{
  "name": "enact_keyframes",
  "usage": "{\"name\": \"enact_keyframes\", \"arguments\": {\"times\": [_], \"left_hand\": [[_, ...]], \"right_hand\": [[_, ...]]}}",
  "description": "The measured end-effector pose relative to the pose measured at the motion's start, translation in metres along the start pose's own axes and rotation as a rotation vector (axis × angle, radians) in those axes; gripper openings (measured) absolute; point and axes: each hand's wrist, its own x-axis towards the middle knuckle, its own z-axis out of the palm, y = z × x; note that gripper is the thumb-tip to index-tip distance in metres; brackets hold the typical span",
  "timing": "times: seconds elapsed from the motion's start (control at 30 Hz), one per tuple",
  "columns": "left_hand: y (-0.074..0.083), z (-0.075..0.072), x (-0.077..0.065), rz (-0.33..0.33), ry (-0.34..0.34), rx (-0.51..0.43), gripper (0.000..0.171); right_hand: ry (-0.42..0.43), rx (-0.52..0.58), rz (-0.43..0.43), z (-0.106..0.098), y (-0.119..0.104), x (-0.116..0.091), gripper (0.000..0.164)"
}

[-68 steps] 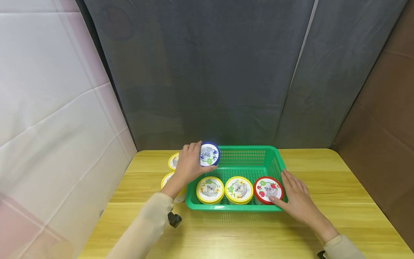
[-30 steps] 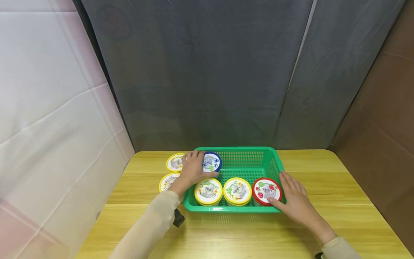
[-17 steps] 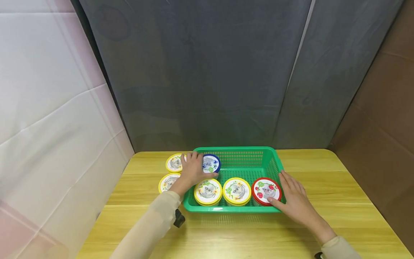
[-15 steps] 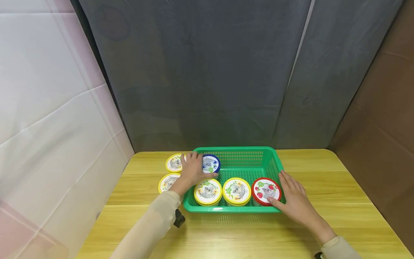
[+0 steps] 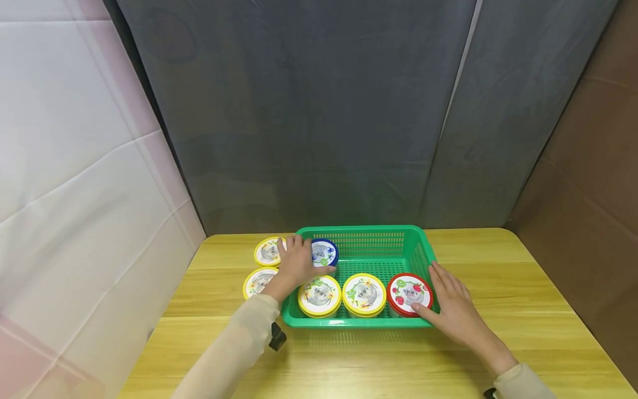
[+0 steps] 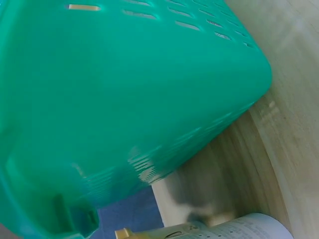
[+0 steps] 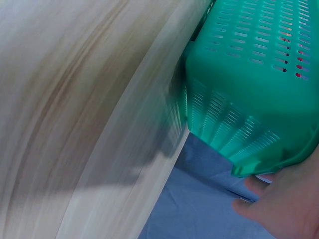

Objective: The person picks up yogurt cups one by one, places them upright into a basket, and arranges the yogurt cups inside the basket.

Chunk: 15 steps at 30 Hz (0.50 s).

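A green plastic basket [image 5: 359, 229] stands on the yellow wooden table [image 5: 498, 288]. My left hand [image 5: 298, 260] reaches over the basket's left wall and grips a blue-lidded tub [image 5: 326, 252] set in the back left corner. Along the front of the basket stand two yellow-lidded tubs [image 5: 319, 296] [image 5: 364, 294] and a red-lidded tub [image 5: 410, 293]. My right hand [image 5: 444, 298] lies with straight fingers on the basket's right front corner, its thumb touching the red lid. The left wrist view is filled by the basket's outer wall [image 6: 124, 99].
Two more yellow-lidded tubs [image 5: 267, 251] [image 5: 257, 281] stand on the table just left of the basket. A dark curtain hangs behind, a white sheet on the left and brown board on the right. The right wrist view shows the basket's corner [image 7: 249, 99] and the tabletop [image 7: 75, 99].
My left hand has lowered the blue-lidded tub from above the rim down into the basket's back left corner. The right hand has stayed on the basket's corner.
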Motion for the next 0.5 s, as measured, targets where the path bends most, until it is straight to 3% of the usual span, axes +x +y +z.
{"name": "enact_keyframes", "arguments": {"times": [0.5], "left_hand": [[0.0024, -0.0007, 0.0008, -0.012, -0.051, 0.038, 0.106]], "right_hand": [[-0.002, 0.01, 0.006, -0.0002, 0.0, 0.0002, 0.097]]}}
